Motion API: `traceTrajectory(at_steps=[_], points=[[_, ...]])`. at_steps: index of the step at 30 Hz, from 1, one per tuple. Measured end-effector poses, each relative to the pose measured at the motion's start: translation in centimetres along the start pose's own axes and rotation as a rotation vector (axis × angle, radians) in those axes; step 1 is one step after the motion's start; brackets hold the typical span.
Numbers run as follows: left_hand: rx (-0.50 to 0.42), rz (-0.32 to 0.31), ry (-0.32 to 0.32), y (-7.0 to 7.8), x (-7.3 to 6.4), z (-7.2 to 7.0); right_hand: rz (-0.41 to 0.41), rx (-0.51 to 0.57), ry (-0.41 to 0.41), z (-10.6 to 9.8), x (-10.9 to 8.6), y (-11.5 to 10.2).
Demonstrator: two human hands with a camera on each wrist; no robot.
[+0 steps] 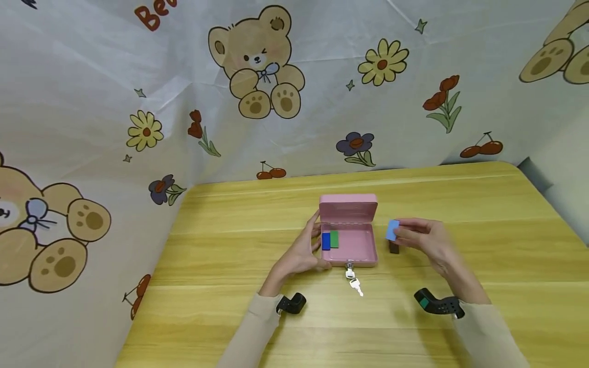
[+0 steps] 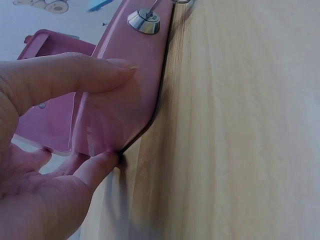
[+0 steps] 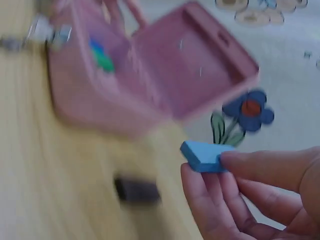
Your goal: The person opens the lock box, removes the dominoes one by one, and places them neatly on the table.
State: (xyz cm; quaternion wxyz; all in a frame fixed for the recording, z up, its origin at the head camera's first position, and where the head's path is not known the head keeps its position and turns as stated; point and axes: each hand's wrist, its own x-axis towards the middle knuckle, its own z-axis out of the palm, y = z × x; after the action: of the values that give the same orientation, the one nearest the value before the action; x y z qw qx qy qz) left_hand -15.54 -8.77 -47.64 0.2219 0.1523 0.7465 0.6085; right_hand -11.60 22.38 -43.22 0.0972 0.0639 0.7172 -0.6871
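Right hand point(image 1: 425, 240), raised over the table point(image 1: 230, 230), pinches a flat, light-blue rectangular block point(image 1: 392, 230) between thumb and fingers, its grip nearly closed. The light-blue block projects from the fingertips toward the left, its long axis running roughly away from the person. Just beneath it in the head view, a small, dark rectangular block point(image 1: 394, 248) rests on the table.

To the left of the light-blue block, near but apart from it, stands a glossy pink rectangular box point(image 1: 356, 248), wider from side to side than from front to back, its hinged lid point(image 1: 348, 209) raised at the far side. Left hand point(image 1: 301, 253) spans the box's left side, thumb against the front wall. Inside, a dark-blue block point(image 1: 326, 241) and a green block point(image 1: 334, 239) occupy the left end, long axes also pointing away from the person; the bare floor lies on the side nearer the right hand.
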Motion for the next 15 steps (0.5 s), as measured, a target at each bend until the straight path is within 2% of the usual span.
traceTrajectory(at_steps=[4, 7, 15], points=[[-0.001, 0.026, -0.001, 0.0, -0.1, -0.1, 0.063, -0.215, 0.042, -2.8, -0.5, 1.3], [-0.007, 0.037, -0.003, 0.0, -0.2, -0.2, 0.099, -0.322, 0.054, -3.6, -0.5, 1.9], [-0.028, 0.032, -0.016, 0.0, -0.3, -0.2, 0.148, -0.35, 0.043, -3.0, 0.3, 1.8]])
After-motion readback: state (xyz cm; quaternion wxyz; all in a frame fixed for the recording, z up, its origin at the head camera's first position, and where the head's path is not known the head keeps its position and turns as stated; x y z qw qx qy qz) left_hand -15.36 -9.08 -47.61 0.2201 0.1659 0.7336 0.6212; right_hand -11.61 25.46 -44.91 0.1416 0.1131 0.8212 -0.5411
